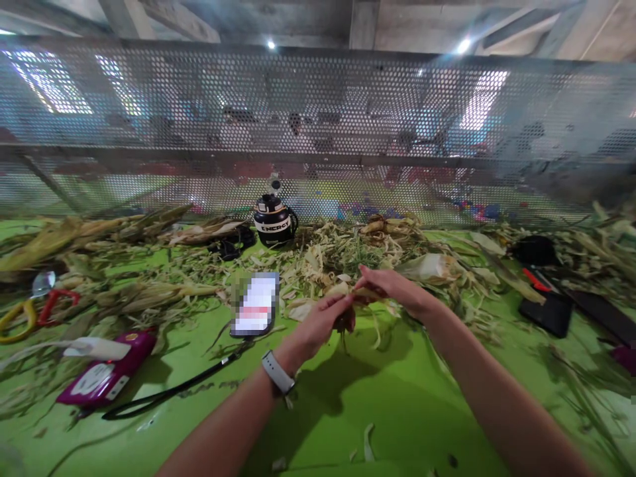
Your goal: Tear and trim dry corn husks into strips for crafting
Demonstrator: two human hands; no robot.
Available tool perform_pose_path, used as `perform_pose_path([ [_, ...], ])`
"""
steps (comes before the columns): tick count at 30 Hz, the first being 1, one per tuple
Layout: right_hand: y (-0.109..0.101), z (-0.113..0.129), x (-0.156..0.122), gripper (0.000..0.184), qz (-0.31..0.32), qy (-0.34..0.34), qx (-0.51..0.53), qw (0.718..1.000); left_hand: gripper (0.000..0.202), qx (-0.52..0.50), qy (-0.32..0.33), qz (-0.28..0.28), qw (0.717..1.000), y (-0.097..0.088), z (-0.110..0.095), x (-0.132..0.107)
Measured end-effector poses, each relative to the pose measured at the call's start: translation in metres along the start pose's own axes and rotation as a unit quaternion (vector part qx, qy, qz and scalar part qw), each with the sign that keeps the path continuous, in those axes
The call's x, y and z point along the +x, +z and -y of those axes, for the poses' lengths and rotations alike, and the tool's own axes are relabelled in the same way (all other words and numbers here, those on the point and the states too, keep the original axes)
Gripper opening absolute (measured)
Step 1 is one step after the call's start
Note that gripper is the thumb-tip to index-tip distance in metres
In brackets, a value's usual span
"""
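My left hand (320, 324), with a pale watch band (277, 373) on its wrist, is closed on strips of corn husk (368, 293) above the green table. Close against it, my right hand (392, 286) pinches the same husk from the other side, its index finger pointing toward the left hand. Thin ends hang below the fingers, and the exact shape of the held piece is partly hidden. Just beyond the hands lies a heap of shredded husk (322, 258). A larger pale husk (430, 266) rests beyond my right wrist.
A phone (256, 305) with a black strap lies left of my hands. Behind it stands a black "ENERGY" mug (275, 222). Farther left are a purple device (109, 371) and yellow-handled scissors (18, 321). A red-and-black cutter (536, 279) lies right. A perforated metal screen (318, 99) borders the back.
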State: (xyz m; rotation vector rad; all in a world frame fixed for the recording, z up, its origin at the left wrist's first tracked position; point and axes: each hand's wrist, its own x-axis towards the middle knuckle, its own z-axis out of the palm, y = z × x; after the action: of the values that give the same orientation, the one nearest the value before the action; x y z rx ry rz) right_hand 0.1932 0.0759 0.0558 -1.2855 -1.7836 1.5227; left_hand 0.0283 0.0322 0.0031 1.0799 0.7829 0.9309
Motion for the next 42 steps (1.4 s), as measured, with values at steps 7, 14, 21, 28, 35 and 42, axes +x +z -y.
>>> perform_pose_path([
  [7, -0.008, -0.004, -0.001, 0.037, -0.001, -0.099, -0.168, 0.981, 0.032, -0.061, 0.024, -0.057, 0.996, -0.001, -0.004, 0.001],
  [14, -0.006, -0.006, -0.001, 0.04, 0.064, -0.075, -0.114, 0.989, 0.031, -0.103, 0.03, -0.111, 0.988, 0.001, -0.001, 0.004],
  [21, -0.002, -0.003, 0.0, 0.025, -0.035, -0.16, -0.12, 0.979, 0.03, -0.019, 0.03, -0.084, 0.996, -0.002, 0.002, 0.005],
  [28, 0.003, -0.007, 0.007, 0.013, -0.156, -0.224, -0.187, 0.944, 0.025, -0.119, 0.013, -0.088, 0.989, -0.001, -0.002, 0.004],
  [35, 0.02, 0.015, -0.022, 0.018, -0.227, -0.285, -0.341, 0.866, 0.023, -0.158, 0.099, -0.164, 0.969, -0.002, -0.001, 0.006],
  [42, 0.058, -0.005, -0.013, 0.027, -0.131, -0.124, -0.489, 0.853, 0.035, -0.153, 0.141, -0.233, 0.95, -0.002, 0.001, 0.009],
])
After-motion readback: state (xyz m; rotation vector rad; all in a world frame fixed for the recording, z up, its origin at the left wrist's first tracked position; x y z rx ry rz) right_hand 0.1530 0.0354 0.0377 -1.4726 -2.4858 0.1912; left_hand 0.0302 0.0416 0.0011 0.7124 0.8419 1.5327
